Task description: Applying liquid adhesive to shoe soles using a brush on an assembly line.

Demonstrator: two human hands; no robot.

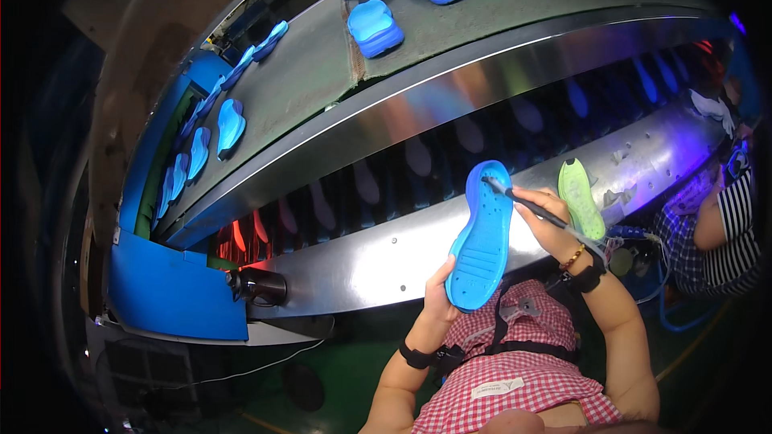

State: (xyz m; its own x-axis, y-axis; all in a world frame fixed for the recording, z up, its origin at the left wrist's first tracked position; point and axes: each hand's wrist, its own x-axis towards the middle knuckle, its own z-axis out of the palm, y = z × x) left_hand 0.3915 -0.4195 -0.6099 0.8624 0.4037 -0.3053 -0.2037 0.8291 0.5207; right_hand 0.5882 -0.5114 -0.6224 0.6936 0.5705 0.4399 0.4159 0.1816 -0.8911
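My left hand (439,293) grips a blue shoe sole (479,245) by its lower end, fingers behind it and thumb at the edge. The sole stands tilted up, its hollow inner face toward me. In my right hand (547,221) is a slim dark-handled brush (535,207), closed in the fingers like a pen. Its tip touches the inside of the sole near the upper end. A thin pale tube seems to run back from the handle past my wrist. Just right of my right hand, a yellow-green sole (581,199) lies on the metal ledge (362,273).
Beyond the ledge, a dark conveyor belt (297,84) carries several blue soles (375,28). Under its metal side, more soles show in a dim, red-lit slot. A dark cylindrical flask (261,286) is at the ledge's left end. A co-worker in stripes (736,217) sits at right.
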